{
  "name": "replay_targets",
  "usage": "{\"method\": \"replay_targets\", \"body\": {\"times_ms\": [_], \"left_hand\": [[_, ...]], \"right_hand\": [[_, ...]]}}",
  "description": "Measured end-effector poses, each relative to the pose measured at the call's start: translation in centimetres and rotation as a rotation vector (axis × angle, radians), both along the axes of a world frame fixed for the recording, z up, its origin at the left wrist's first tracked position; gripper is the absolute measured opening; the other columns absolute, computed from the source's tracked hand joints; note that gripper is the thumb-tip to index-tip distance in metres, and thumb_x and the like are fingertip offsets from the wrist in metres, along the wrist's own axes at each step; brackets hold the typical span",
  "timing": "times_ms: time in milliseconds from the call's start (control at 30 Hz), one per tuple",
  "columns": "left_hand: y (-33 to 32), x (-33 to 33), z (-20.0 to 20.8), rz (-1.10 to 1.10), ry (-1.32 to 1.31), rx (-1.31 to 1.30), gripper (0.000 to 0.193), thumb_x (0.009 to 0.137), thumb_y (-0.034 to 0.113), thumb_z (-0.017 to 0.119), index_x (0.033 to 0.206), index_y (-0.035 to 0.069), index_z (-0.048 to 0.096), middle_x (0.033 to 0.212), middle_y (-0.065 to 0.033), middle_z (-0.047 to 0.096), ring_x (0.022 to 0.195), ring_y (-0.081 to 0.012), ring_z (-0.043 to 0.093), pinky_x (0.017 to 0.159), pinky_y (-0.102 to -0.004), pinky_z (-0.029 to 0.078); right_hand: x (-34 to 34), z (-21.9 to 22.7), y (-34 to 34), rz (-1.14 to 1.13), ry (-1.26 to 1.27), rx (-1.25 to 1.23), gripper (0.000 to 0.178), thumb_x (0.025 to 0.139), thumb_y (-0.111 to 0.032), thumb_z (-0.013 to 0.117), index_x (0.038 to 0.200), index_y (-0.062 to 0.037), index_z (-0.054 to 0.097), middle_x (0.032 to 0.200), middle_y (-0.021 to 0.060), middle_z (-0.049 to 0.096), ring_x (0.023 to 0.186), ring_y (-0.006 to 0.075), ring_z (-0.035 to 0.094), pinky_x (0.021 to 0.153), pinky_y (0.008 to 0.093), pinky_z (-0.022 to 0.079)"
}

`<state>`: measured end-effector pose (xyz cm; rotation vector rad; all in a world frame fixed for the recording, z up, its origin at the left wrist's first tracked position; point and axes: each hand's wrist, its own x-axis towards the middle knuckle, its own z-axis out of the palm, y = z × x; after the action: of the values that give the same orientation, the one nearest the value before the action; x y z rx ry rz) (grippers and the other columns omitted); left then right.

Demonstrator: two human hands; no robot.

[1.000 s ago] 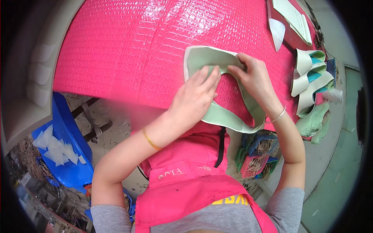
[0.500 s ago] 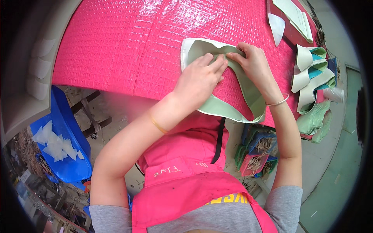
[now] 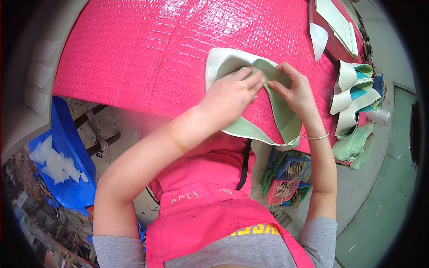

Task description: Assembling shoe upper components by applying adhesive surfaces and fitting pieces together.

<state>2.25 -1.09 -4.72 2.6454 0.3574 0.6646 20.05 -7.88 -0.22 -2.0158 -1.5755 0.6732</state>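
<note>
A shoe upper (image 3: 286, 111), white outside with a pale green lining, lies in a curved loop on the pink quilted table covering. My left hand (image 3: 234, 89) has its fingers pressed together on the lining near the middle of the far side, holding it down. My right hand (image 3: 297, 91) grips the upper's far right edge, with the thumb on the lining and the forefinger at the rim. My fingers partly hide the lining's folded middle. The white outer face turns up at the upper's far left.
Several similar shoe uppers (image 3: 353, 96) stand at the table's right, with stacked green pieces (image 3: 355, 145) nearer me. Beyond them lie a white cut piece (image 3: 318, 40) and a paper pad (image 3: 335, 22). A blue bin (image 3: 80, 192) with white scraps is at lower left; coloured baskets (image 3: 286, 190) sit below the table.
My right hand has shifted slightly down and away from my left fingers, its thumb and forefinger spread wider along the rim. My left hand stays on the lining. The whole view has shifted slightly.
</note>
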Motion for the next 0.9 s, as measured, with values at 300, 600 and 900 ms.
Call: {"method": "replay_targets", "body": {"times_ms": [300,600,900], "left_hand": [[-0.2,0.9,-0.2,-0.077,0.049,-0.203,0.041,0.076,0.018,0.058,0.115,0.007,0.051,0.122,-0.0092,0.045,0.113,-0.0249,0.043,0.086,-0.0334,0.045],[0.0,1.2,-0.2,-0.120,0.040,-0.077,0.042,0.078,0.017,0.056,0.119,0.009,0.048,0.129,-0.0010,0.042,0.121,-0.0215,0.037,0.092,-0.0343,0.041],[1.7,1.0,0.7,-0.252,0.100,-0.311,0.038,0.080,0.010,0.051,0.118,0.007,0.049,0.126,-0.0025,0.047,0.117,-0.0204,0.043,0.090,-0.0300,0.043]], "right_hand": [[0.1,0.2,-0.7,-0.071,-0.240,0.062,0.030,0.068,-0.010,0.070,0.091,-0.0019,0.053,0.079,0.0121,0.055,0.063,0.0246,0.053,0.059,0.0317,0.044],[-1.0,3.6,-5.0,-0.307,0.244,-0.399,0.063,0.080,-0.004,0.056,0.134,-0.0073,0.025,0.115,0.0134,0.051,0.090,0.0175,0.056,0.073,0.0293,0.045],[-4.0,1.3,-7.6,-0.078,0.092,-0.241,0.060,0.077,0.003,0.043,0.131,-0.0231,0.035,0.076,0.0309,0.049,0.067,0.0410,0.054,0.049,0.0247,0.036]]}}
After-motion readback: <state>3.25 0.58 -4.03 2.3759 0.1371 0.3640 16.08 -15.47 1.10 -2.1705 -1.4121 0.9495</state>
